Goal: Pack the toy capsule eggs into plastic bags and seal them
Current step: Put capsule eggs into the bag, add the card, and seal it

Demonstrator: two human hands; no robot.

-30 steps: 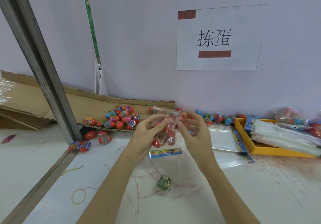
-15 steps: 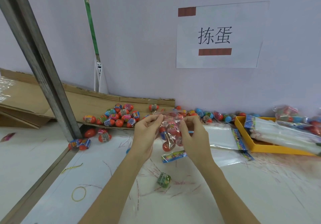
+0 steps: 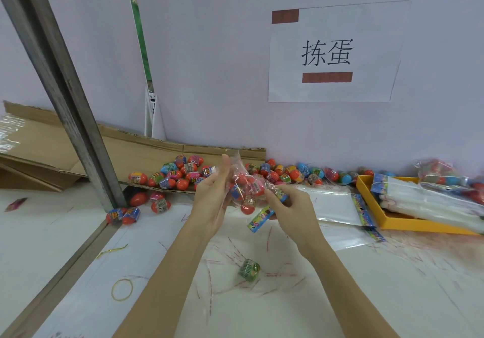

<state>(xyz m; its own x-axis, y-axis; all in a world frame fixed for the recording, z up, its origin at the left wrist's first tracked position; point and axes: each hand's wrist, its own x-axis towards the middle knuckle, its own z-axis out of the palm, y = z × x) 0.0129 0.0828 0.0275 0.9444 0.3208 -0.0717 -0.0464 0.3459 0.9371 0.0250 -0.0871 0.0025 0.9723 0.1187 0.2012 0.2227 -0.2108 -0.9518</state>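
Head view: I see both bare hands raised over a white table (image 3: 392, 298) streaked with thin red strips, working a crinkly clear plastic bag (image 3: 248, 188) packed with glossy oval capsule eggs, mostly red-orange with printed label bands. My left hand (image 3: 212, 198) stands edge-on at the bag's 9 o'clock side, fingers straight and pointing up, flat against the film rather than wrapped around it. My right hand (image 3: 293, 206) sits at the bag's 4 o'clock, fingers curled, pinching the film by the bag's colourful printed header strip (image 3: 259, 218), which hangs out toward 6 o'clock. The bag sits between the two palms, clear of the table, its upper corner poking up past my left fingertips.

At 12 o'clock from the hands, a heap of loose eggs (image 3: 178, 174) lies on a flattened brown cardboard sheet (image 3: 146, 151), and a second row of eggs (image 3: 301, 174) in red, blue and yellow runs along the foot of the wall. At 3 o'clock, flat empty bags (image 3: 332, 204) with the same printed headers lie beside a yellow tray (image 3: 372, 206) stacked with more. A single green-wrapped egg (image 3: 249, 270) rests at 6 o'clock, near my forearms. A yellow rubber band (image 3: 122, 289) lies at 8 o'clock, past a slanted grey metal post (image 3: 65, 88). A white paper sign (image 3: 335, 52) with two printed characters hangs on the wall.
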